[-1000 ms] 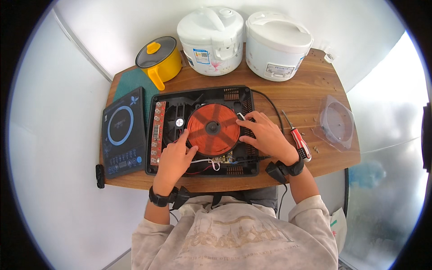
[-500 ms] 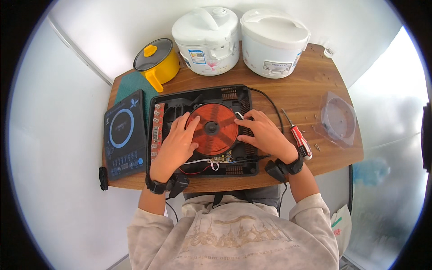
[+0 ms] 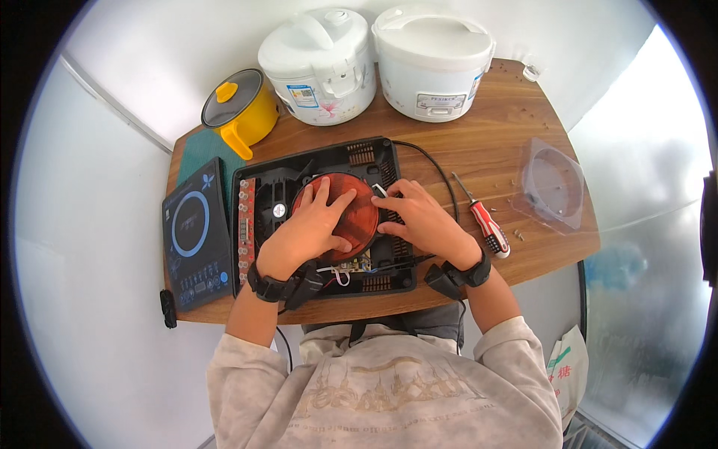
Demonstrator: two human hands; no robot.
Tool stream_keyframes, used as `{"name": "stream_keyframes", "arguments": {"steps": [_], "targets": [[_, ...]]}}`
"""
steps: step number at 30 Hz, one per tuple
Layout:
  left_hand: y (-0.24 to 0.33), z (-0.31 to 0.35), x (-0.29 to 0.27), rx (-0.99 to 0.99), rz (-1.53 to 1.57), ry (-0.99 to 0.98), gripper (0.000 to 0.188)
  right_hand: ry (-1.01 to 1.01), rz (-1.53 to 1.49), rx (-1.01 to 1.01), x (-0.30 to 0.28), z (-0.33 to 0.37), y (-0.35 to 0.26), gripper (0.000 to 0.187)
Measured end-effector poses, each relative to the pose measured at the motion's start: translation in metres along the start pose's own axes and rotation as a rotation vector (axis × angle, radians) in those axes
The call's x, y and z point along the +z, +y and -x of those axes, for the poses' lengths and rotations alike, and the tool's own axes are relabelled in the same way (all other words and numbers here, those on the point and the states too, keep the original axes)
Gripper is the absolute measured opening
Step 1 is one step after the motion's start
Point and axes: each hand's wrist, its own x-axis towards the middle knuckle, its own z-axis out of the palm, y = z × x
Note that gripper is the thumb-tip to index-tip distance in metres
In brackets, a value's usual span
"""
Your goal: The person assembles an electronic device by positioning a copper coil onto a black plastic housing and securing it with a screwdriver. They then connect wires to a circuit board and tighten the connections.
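A round copper induction coil [image 3: 362,221] sits inside the opened black housing of an induction cooker [image 3: 321,157]. My left hand [image 3: 308,230] lies over the coil with its fingers spread, hiding the hub. At the coil's right rim is my right hand [image 3: 419,218], its thumb and bent index finger apart; the index tip touches the rim beside a short white piece [image 3: 381,191]. Wires and a circuit board [image 3: 350,265] show below the coil. A red strip board [image 3: 244,228] runs along the housing's left side.
Left of the housing leans a black glass cooker panel [image 3: 197,232]. Behind stand a yellow pot [image 3: 247,120] and two white rice cookers [image 3: 321,71] [image 3: 434,67]. To the right lie a red-and-white screwdriver [image 3: 490,228], loose screws [image 3: 518,235] and a clear plastic tray [image 3: 552,187].
My left hand has moved further over the coil, covering its hub. A round white spot inside the housing now shows beside that hand. My right hand stays at the rim. The whole view has shifted slightly.
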Motion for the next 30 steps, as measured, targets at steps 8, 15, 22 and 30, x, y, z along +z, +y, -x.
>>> {"name": "stream_keyframes", "arguments": {"steps": [8, 15, 22, 30], "targets": [[0.003, 0.000, 0.001, -0.031, 0.035, 0.027, 0.097, 0.036, -0.055, -0.028, 0.004, 0.000, 0.005, 0.049], [0.004, 0.003, 0.001, -0.035, 0.123, 0.058, 0.097, 0.077, -0.047, -0.066, 0.009, 0.003, 0.007, 0.043], [0.002, 0.002, 0.000, -0.039, 0.138, 0.053, 0.098, 0.115, -0.040, -0.075, 0.012, 0.003, 0.008, 0.042], [0.008, 0.001, 0.002, -0.050, 0.068, 0.067, 0.099, 0.126, -0.031, -0.087, 0.015, 0.004, 0.010, 0.042]]}}
